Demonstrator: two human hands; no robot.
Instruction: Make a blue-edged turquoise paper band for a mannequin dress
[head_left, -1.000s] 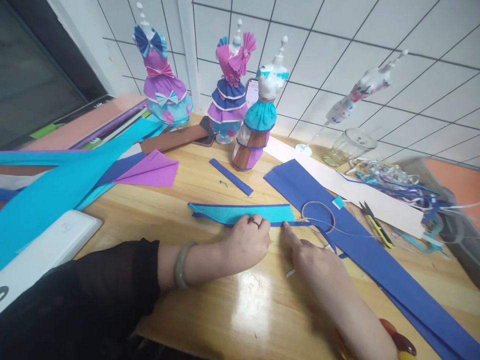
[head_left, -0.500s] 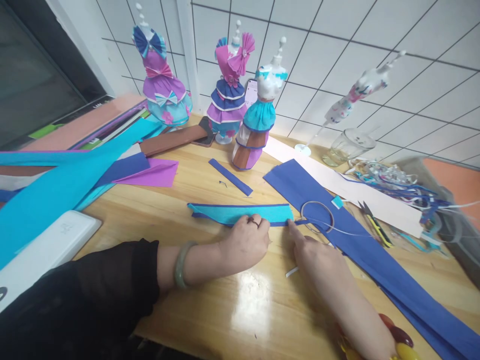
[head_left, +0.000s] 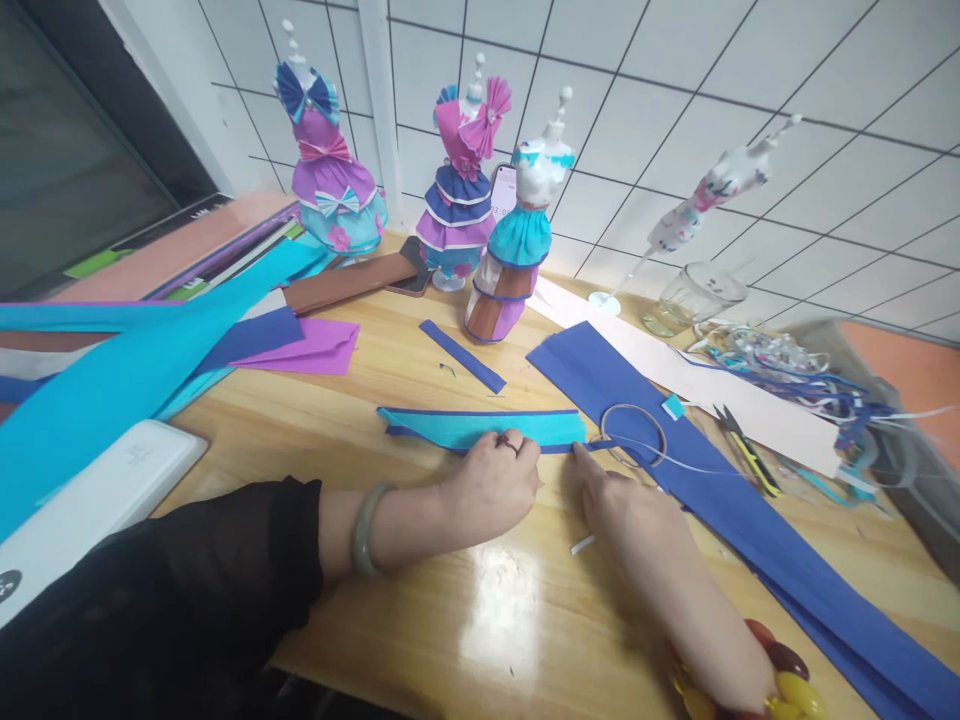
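A turquoise fabric strip [head_left: 442, 428] edged in dark blue lies flat on the table in front of me. My left hand [head_left: 499, 488], wearing a ring, is closed with its fingertips pressed together on the strip's near edge; its thumb is mostly hidden. At the strip's right end, the extended index finger of my right hand [head_left: 630, 515] presses on the blue trim [head_left: 600, 445]. Its other fingers curl underneath, largely out of sight. Beyond the strip's end the trim runs rightward past a thin metal ring [head_left: 634, 407].
Dressed mini mannequins [head_left: 517, 240] and a bare tilted one [head_left: 712, 190] stand along the wall. Blue fabric [head_left: 720, 510], yellow-black snips [head_left: 750, 450], a glass [head_left: 694, 298] and a scrap bin [head_left: 892, 470] lie right. Turquoise fabric [head_left: 135, 375] and a white device [head_left: 112, 500] lie left.
The camera view has shifted slightly. Both hands and the turquoise strip keep nearly the same place, with the right index finger still on the trim.
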